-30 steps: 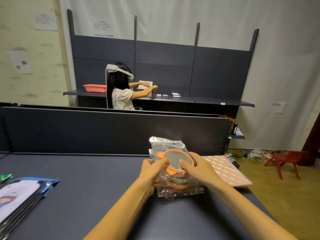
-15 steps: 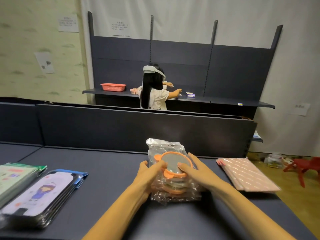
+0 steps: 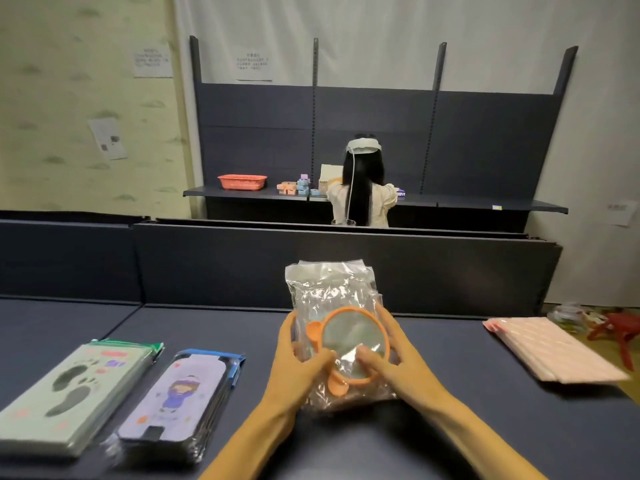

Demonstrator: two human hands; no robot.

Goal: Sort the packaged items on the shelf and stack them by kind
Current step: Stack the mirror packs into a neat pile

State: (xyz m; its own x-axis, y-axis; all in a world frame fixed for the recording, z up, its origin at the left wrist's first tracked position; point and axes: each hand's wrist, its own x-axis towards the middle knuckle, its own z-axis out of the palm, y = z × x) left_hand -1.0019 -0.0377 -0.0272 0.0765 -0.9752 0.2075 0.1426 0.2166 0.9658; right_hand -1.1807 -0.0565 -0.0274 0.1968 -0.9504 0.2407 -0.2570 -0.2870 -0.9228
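Note:
A stack of clear plastic bags with round orange-rimmed mirrors stands at the middle of the dark shelf. My left hand grips its left side, thumb on top. My right hand grips the right side, thumb pressing the top mirror. At the left lie a stack of green footprint packs and a stack of purple phone-case packs. A stack of pink patterned packs lies at the right edge.
A low dark back panel rises behind the shelf. Beyond it a person with a headset stands at another shelf holding an orange basket and small boxes. A red chair stands on the floor at right.
The view has swung left, bringing the green and purple stacks fully into sight. My hands stay on the mirror stack, thumbs now on top of it. The far person moved right.

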